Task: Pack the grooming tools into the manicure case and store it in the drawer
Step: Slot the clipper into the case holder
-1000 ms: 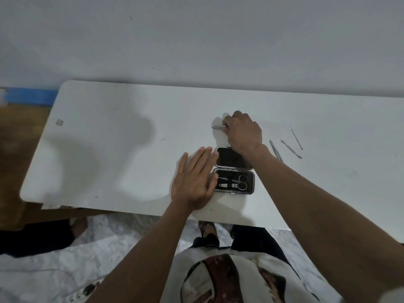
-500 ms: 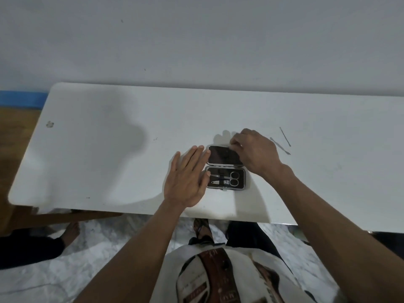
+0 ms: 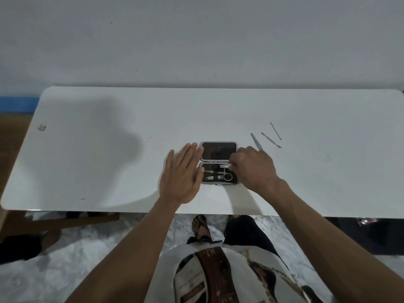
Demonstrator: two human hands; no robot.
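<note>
Case (image 3: 219, 162) lies open at table (image 3: 109, 171) front; left hand (image 3: 181, 176) flat, fingers straight, steadying its edge. Right hand (image 3: 251, 169) pinches small tool (image 3: 225, 165) over tray, prob slotting it. 3 tools (image 3: 265, 136) wait right.

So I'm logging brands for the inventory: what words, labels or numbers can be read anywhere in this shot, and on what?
Shirt print: lettering along the brown band and beside it, upside down to the camera and too blurred to read.
Manicure case: no text visible on lid or tray.
Nail clipper in the tray: any marking too small to tell.
Loose tools and white table: no writing visible.
</note>
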